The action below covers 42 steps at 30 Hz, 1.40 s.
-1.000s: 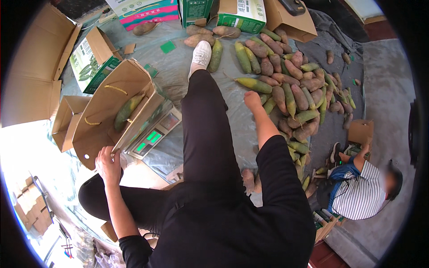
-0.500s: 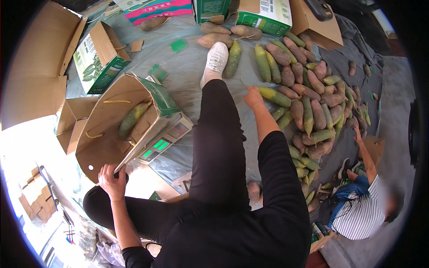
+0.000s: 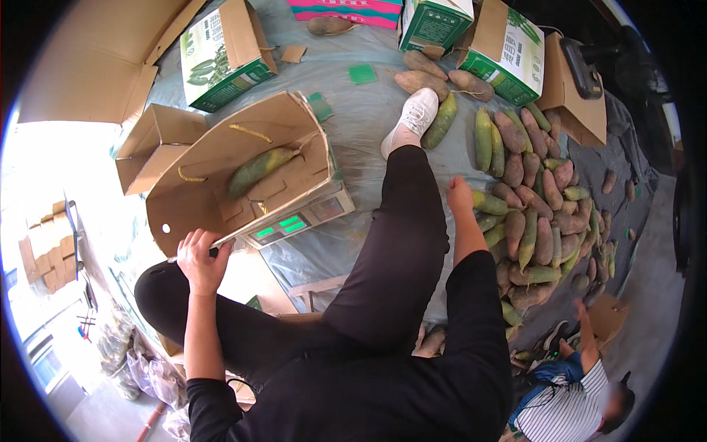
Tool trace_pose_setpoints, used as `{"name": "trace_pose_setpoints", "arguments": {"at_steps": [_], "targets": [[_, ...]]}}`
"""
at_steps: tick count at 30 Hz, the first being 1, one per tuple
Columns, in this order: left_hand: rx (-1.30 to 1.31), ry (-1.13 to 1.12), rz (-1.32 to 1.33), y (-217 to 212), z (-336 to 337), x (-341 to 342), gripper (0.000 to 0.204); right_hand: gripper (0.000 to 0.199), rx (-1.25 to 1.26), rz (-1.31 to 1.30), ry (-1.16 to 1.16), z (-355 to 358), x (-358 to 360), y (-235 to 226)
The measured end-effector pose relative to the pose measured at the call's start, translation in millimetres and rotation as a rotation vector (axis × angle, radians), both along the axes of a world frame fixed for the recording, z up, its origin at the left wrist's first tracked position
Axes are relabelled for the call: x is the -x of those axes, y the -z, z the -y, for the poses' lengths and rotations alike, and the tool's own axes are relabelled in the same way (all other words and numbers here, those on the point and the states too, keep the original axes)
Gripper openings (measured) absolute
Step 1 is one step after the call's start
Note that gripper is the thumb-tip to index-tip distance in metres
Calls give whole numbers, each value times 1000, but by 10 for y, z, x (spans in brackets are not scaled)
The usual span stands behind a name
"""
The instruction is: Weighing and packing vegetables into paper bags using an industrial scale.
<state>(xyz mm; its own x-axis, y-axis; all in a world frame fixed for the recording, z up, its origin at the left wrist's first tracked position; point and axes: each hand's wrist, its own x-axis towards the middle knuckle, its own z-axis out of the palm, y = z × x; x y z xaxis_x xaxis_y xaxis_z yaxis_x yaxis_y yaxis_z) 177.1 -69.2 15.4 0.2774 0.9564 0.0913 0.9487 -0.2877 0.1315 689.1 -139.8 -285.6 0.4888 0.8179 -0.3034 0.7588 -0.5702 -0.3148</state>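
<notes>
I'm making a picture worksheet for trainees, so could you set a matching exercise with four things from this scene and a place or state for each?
Column one
1. Box with yellow cord handles
2. Right hand
3. Scale
4. Left hand

Column two
A. Its display is lit green
B. On the box's edge nearest the person
C. At the left side of the vegetable pile
D. Has a long green vegetable lying inside

Right pairs: 1-D, 2-C, 3-A, 4-B
</notes>
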Motion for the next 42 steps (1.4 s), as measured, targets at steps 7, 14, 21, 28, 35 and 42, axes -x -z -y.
{"name": "trace_pose_setpoints", "arguments": {"at_steps": [7, 14, 21, 28, 35, 42], "targets": [[28, -19, 4, -11, 50, 70, 19, 8, -134, -139, 252, 628, 178, -64], [84, -5, 4, -58, 82, 82, 20, 10, -332, -770, 894, 1208, -90, -460], [82, 7, 39, -46, 103, 134, 22, 10, -775, -779, 945, 1020, -547, -1226], [79, 8, 54, -58, 131, 165, 22, 19, -875, -746, 721, 350, -134, -2559], [66, 5, 17, -53, 144, 176, 21, 18, -965, -784, 151, -262, 710, -3783], [58, 12, 31, -58, 142, 168, 21, 13, -1160, -1035, -227, -883, 1805, -4656]]}}
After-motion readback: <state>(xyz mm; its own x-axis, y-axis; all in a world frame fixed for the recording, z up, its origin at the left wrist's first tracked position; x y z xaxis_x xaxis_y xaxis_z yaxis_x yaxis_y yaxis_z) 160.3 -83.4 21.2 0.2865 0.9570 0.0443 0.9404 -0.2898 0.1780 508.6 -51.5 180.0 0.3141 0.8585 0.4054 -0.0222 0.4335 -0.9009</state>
